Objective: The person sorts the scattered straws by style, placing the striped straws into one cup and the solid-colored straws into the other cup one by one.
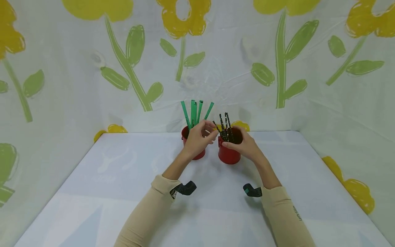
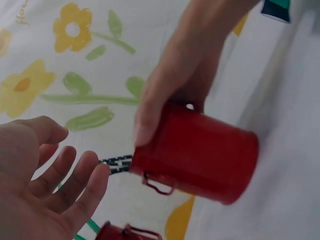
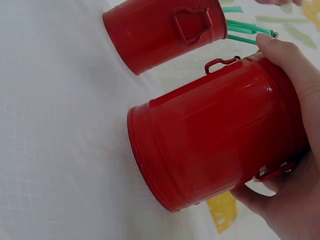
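A small red metal bucket [image 1: 229,156] with side handles stands toward the back of the table, holding several black, white-dotted sticks [image 1: 227,128]. My right hand [image 1: 246,146] grips this bucket by its rim, thumb on the near side and fingers round the far right side. Close to its left, my left hand [image 1: 199,137] hovers with fingers loosely bent and apart, fingertips right by the leftmost dotted stick. Nothing shows between those fingers in the left wrist view. Behind the left hand is a second red bucket [image 1: 200,155], partly hidden, with several thin green strips [image 1: 193,115] standing in it.
The white table [image 1: 123,168] ends at the back against a hanging cloth [image 1: 216,75] printed with yellow flowers and green leaves. Cloth also hangs along both sides. A black wrist device [image 1: 186,188] sticks out from the left sleeve, another [image 1: 252,190] from the right.
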Action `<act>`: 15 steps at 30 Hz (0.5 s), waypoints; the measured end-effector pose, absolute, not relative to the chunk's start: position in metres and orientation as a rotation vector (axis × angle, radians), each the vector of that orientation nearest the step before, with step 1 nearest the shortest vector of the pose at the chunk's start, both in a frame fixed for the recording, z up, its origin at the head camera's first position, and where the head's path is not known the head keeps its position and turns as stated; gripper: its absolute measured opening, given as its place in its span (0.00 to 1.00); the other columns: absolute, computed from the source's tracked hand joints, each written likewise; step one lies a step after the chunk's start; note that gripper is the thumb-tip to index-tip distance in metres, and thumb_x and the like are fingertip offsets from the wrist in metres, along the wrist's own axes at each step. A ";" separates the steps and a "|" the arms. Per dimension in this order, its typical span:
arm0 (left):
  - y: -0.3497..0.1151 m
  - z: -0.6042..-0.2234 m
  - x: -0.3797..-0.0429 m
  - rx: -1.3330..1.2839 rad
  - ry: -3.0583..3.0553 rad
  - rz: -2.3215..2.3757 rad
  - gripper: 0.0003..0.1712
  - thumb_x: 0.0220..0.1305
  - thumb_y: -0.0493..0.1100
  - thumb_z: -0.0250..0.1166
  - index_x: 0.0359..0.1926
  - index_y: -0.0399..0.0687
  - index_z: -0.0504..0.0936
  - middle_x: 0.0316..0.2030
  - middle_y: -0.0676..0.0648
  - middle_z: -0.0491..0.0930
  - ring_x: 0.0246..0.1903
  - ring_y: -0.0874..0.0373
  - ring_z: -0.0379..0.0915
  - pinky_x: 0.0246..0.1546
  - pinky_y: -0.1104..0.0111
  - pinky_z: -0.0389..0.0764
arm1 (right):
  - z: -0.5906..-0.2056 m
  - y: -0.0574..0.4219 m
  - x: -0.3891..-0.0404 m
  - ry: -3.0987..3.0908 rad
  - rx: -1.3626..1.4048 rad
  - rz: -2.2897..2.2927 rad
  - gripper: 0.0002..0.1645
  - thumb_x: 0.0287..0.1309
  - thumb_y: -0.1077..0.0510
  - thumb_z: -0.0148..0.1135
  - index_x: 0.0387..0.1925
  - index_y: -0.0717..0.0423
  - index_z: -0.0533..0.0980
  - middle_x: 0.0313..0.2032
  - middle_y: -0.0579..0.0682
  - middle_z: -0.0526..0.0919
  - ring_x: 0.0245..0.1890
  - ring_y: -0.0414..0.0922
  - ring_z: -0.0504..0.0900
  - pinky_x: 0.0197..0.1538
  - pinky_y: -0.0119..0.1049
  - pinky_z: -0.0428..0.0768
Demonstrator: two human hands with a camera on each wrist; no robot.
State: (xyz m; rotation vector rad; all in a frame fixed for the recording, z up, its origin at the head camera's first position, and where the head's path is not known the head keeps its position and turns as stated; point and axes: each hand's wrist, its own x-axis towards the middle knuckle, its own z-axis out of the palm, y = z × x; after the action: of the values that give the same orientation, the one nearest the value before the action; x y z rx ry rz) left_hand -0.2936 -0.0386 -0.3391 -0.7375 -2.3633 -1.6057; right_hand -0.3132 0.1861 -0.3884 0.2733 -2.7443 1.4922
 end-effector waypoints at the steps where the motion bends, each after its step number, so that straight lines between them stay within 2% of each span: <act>1: -0.043 -0.342 -0.292 -0.734 -2.381 -1.598 0.16 0.67 0.44 0.63 0.51 0.41 0.75 0.39 0.44 0.81 0.31 0.52 0.82 0.33 0.69 0.86 | -0.388 0.185 -0.313 -2.746 0.269 1.496 0.59 0.47 0.34 0.72 0.74 0.44 0.52 0.69 0.53 0.65 0.69 0.55 0.63 0.61 0.59 0.76; 4: -0.059 -0.352 -0.286 -0.722 -2.425 -1.564 0.14 0.66 0.44 0.64 0.50 0.43 0.76 0.38 0.46 0.82 0.31 0.55 0.81 0.33 0.70 0.86 | -0.385 0.183 -0.312 -2.764 0.251 1.500 0.60 0.46 0.33 0.72 0.74 0.44 0.52 0.69 0.53 0.65 0.70 0.55 0.63 0.61 0.59 0.76; 9: -0.089 -0.364 -0.274 -0.675 -2.523 -1.527 0.12 0.66 0.43 0.65 0.48 0.47 0.76 0.42 0.46 0.83 0.36 0.54 0.79 0.36 0.68 0.86 | -0.381 0.182 -0.311 -2.796 0.216 1.456 0.61 0.46 0.32 0.71 0.75 0.43 0.51 0.69 0.53 0.65 0.69 0.55 0.63 0.61 0.59 0.76; 15: -0.123 -0.392 -0.262 -0.675 -2.620 -1.455 0.12 0.65 0.43 0.65 0.47 0.47 0.76 0.40 0.47 0.83 0.34 0.55 0.80 0.32 0.72 0.84 | -0.385 0.185 -0.311 -2.777 0.217 1.423 0.59 0.47 0.32 0.71 0.74 0.43 0.52 0.69 0.53 0.66 0.68 0.55 0.64 0.59 0.58 0.78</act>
State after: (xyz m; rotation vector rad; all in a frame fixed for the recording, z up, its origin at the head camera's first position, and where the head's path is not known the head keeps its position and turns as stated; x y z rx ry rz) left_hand -0.2617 -0.1232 -0.3917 -0.6746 -2.6196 -1.4551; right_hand -0.3108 0.1848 -0.3854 0.2175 -2.7771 1.4234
